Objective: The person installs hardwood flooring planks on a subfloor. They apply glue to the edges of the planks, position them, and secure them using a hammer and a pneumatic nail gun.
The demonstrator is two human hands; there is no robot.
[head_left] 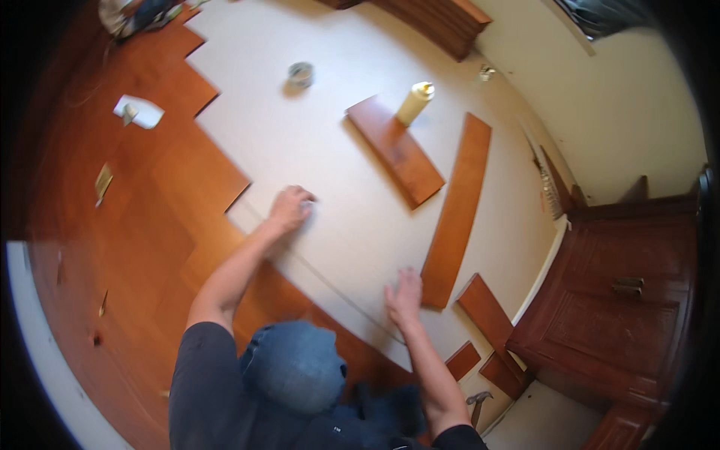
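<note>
My left hand (292,208) is curled over the pale underlay beside the stepped edge of the laid orange-brown planks (180,180), closed on a small pale object I cannot make out. A thin dark line runs from near it toward the lower right. My right hand (403,292), slightly blurred, has its fingers apart and empty, low over the underlay (360,247) just left of a long loose plank (457,210). A shorter plank (394,150) lies further forward, with a cream bottle (415,103) upright by it. My knee (292,364) in blue denim is between my arms.
A small container (300,73) stands farther off. Stacked planks (435,22) lie at the top; shorter pieces (484,307) and a hammer (477,397) at lower right. A dark red wooden cabinet (600,292) lines the right. Another person (127,16) is at top left, near a white sheet (146,111).
</note>
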